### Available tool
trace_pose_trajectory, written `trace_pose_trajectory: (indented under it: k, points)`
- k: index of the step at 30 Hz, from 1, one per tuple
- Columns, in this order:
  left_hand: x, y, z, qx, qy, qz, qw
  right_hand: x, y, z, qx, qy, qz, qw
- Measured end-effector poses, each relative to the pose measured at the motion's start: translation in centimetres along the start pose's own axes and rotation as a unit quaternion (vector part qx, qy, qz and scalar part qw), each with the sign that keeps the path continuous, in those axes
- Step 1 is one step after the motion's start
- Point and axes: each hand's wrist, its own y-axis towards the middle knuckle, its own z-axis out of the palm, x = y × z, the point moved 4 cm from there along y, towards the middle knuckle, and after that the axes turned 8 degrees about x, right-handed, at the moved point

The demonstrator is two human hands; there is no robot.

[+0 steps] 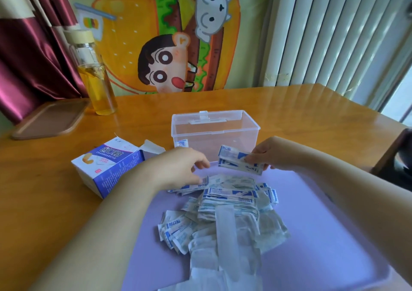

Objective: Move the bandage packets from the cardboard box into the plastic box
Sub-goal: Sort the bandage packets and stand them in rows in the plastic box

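A heap of blue-and-white bandage packets (225,210) lies on a lilac mat (312,235). My right hand (270,152) pinches a small stack of packets (238,160) just in front of the clear plastic box (215,132), whose lid stands open. One packet (181,143) shows inside the box at its front left corner. My left hand (180,168) rests on the far edge of the heap, fingertips pinching a packet (191,186). The white-and-blue cardboard box (111,165) lies on its side to the left, flap open.
A glass bottle (95,76) of yellow liquid stands at the back left beside a brown tray (51,119). The wooden table (301,112) runs back to a cartoon cloth on the wall. A dark chair (401,157) sits at the right edge.
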Motion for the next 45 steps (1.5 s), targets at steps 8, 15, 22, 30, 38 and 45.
trace_pose_trajectory:
  k: [8, 15, 22, 30, 38, 45]
  points:
    - [1.2, 0.8, 2.0, 0.063, 0.057, -0.045, 0.995, -0.9, -1.2, 0.7, 0.034, 0.066, -0.022, 0.997]
    - [1.5, 0.3, 1.3, 0.045, 0.007, -0.043, 0.998, -1.2, -0.7, 1.1, 0.013, 0.107, -0.061, 0.992]
    - [2.0, -0.8, -0.1, 0.019, -0.035, -0.034, 0.999, -1.4, -0.6, 2.0, 0.019, 0.155, -0.07, 0.985]
    - [2.6, -1.0, -0.4, 0.021, -0.103, -0.043, 0.994, -1.0, -1.5, 2.1, 0.014, 0.057, -0.046, 0.997]
    - [2.3, -1.8, -1.5, 0.021, -0.237, 0.024, 0.971, -0.3, -2.7, 1.2, 0.011, -0.001, -0.04, 0.999]
    - [-0.4, -0.8, -1.9, -0.128, -0.473, 0.089, 0.867, 0.4, -3.3, 0.2, -0.039, 0.065, -0.046, 0.996]
